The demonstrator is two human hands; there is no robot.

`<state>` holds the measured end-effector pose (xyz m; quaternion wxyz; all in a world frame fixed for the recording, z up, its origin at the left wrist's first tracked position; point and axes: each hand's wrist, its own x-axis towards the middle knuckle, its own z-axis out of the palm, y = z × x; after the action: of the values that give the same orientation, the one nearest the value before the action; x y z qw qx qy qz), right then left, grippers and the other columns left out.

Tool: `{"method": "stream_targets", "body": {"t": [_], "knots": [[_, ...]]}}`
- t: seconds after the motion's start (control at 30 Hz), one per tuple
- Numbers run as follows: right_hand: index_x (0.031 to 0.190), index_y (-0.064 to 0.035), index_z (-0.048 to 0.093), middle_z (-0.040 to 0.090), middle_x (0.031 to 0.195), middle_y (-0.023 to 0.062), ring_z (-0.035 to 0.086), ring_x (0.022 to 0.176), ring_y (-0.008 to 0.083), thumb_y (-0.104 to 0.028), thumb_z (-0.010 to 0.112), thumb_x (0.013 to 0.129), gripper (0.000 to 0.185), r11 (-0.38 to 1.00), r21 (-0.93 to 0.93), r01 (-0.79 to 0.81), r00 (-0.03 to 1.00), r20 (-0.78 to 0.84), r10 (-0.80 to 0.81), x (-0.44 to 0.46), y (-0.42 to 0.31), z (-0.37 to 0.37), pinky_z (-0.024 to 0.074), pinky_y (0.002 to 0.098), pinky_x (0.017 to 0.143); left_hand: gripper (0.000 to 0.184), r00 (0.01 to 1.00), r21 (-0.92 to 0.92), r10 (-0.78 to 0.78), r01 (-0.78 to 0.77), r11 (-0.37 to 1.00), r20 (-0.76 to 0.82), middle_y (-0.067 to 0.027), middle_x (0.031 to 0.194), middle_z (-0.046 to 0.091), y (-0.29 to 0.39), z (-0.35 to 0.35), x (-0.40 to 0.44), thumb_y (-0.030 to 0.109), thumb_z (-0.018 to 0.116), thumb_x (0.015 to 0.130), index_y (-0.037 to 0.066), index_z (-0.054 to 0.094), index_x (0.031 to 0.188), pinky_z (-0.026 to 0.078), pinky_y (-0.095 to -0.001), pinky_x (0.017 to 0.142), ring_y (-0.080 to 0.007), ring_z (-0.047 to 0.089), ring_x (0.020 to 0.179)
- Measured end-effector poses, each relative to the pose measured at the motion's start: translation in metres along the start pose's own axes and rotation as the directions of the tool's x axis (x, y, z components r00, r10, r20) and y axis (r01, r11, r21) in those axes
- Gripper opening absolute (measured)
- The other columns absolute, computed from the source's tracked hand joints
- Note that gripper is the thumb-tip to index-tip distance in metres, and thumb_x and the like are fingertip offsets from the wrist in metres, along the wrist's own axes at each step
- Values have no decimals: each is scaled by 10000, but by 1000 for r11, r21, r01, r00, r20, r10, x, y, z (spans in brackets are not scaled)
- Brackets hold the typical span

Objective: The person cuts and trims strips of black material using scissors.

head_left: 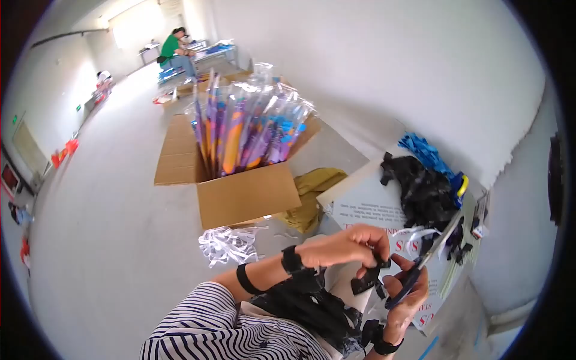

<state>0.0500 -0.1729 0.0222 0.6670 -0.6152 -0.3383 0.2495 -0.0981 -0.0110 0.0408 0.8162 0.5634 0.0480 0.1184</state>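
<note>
My left hand (354,247) pinches a small black piece of material (365,282), its fingers bent over the top. Close beside it, my right hand (413,294) is wrapped round the dark handles of a pair of scissors (433,249). The blades point up and to the right, away from the black piece. More black sheet material (312,306), shiny in places, lies across my lap. Whether the piece in my left hand is cloth or plastic I cannot make out.
A grey printed board (360,195) bears a black heap (423,189) and blue strips (426,153). An open carton (249,201) holds several plastic-wrapped purple and orange items. White strips (228,245) and a mustard cloth (312,195) lie nearby. A person in green (172,48) sits farther back.
</note>
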Motion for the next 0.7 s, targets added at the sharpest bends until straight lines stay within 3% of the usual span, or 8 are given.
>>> {"method": "stream_targets", "body": {"t": [0.17, 0.3, 0.4, 0.5, 0.53, 0.6, 0.63, 0.7], "knots": [[909, -11, 590, 613, 785, 7, 550, 712, 64, 31, 706, 669, 270, 997, -62, 44, 984, 173, -33, -20, -2, 46, 431, 209, 626, 168, 987, 145, 104, -86, 986, -123, -20, 892, 626, 1, 6, -55, -53, 582, 866, -20, 609, 1028, 478, -231, 603, -87, 608, 670], [911, -15, 604, 606, 758, 3, 549, 687, 78, -7, 712, 667, 268, 998, -67, 4, 988, 157, 7, -36, -18, 56, 431, 217, 624, 142, 965, 281, 164, -103, 954, -203, -43, 910, 628, 6, 7, -83, -19, 615, 851, -6, 593, 990, 473, -260, 595, -112, 626, 673], [906, -7, 615, 590, 721, 9, 554, 650, 99, -92, 725, 638, 302, 994, -29, 103, 990, 96, -100, -39, -12, 43, 428, 243, 598, 126, 694, 779, 685, -298, 552, -221, -74, 900, 644, 37, 12, -103, 23, 729, 857, 9, 638, 944, 496, -282, 624, -117, 632, 737], [889, 12, 618, 599, 721, 22, 557, 630, 112, -122, 709, 622, 312, 991, -12, 137, 990, 41, -136, -47, -27, 38, 417, 242, 584, 232, 330, 870, 927, -388, 305, -178, -82, 890, 646, 103, 45, -152, -28, 806, 757, 7, 643, 917, 487, -284, 624, -163, 632, 746], [893, 17, 619, 602, 723, 23, 560, 634, 113, -140, 725, 631, 323, 993, -37, 109, 993, 46, -107, -48, -28, 35, 417, 240, 587, 168, 157, 928, 987, -371, 37, 24, -37, 884, 639, 121, 52, -168, 43, 746, 811, 90, 604, 888, 499, -424, 790, -192, 603, 819], [897, 21, 620, 604, 724, 25, 563, 639, 114, -158, 740, 640, 335, 995, -65, 77, 996, 56, -74, -52, -30, 35, 418, 238, 590, 314, -217, 939, 970, -299, -173, 109, 8, 782, 473, 141, 83, -186, 315, 731, 907, 162, 478, 802, 390, -522, 998, -172, 547, 740], [902, 19, 621, 605, 726, 26, 567, 645, 115, -169, 750, 646, 343, 996, -41, 73, 995, 72, -70, -55, -29, 38, 418, 236, 594, 316, -76, 941, 987, -297, -161, 145, 6, 850, 473, 142, 95, -208, 384, 680, 944, 183, 473, 818, 326, -488, 1041, -157, 527, 778], [909, 12, 621, 608, 733, 22, 573, 660, 115, -189, 781, 647, 367, 998, -16, 59, 994, 92, -57, -56, -25, 41, 417, 235, 601, 311, -86, 945, 986, -286, -159, 140, 6, 839, 476, 138, 100, -209, 379, 688, 937, 182, 480, 814, 330, -486, 1032, -157, 526, 767]]}}
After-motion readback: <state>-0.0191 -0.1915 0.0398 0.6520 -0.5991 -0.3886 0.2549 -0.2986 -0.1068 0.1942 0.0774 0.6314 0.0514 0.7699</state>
